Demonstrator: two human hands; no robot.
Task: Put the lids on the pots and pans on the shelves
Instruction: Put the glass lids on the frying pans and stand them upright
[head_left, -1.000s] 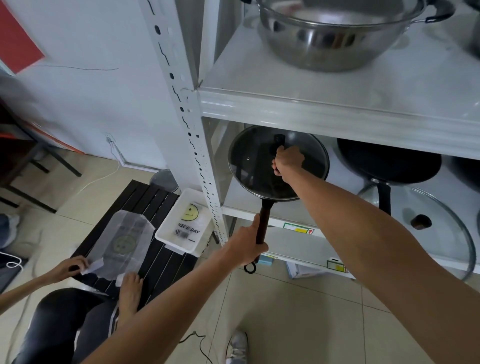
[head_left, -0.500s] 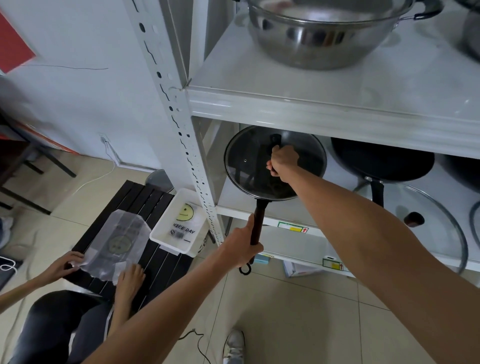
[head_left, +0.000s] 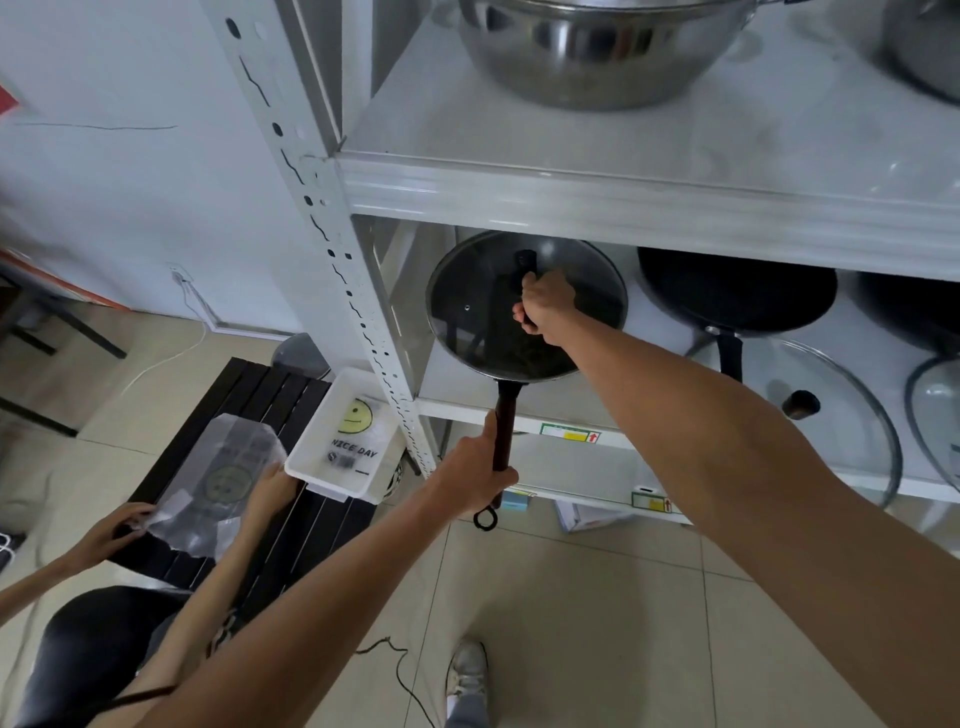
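Little shift since earlier frame: glass lid (head_left: 483, 306) stays seated on frying pan (head_left: 524, 364), lower shelf (head_left: 561, 410) left end. Right hand (head_left: 545, 306) still clenched on lid knob; left hand (head_left: 475, 480) fisted round pan handle (head_left: 505, 421). Likely final seating; next, black pan (head_left: 737, 291) and loose lid (head_left: 852, 415).

Looks like a storeroom or shop back room for cookware, not a kitchen. White slotted-steel rack (head_left: 332, 249) stocked with pans and loose glass lids, a steel pot (head_left: 597, 57) on its upper board. Printed labels (head_left: 569, 434) stuck on the rack's front edge. Left of the rack, on bare tile floor (head_left: 597, 623), a low black slatted table (head_left: 270, 415) with a white tray (head_left: 322, 467) and clear bags.
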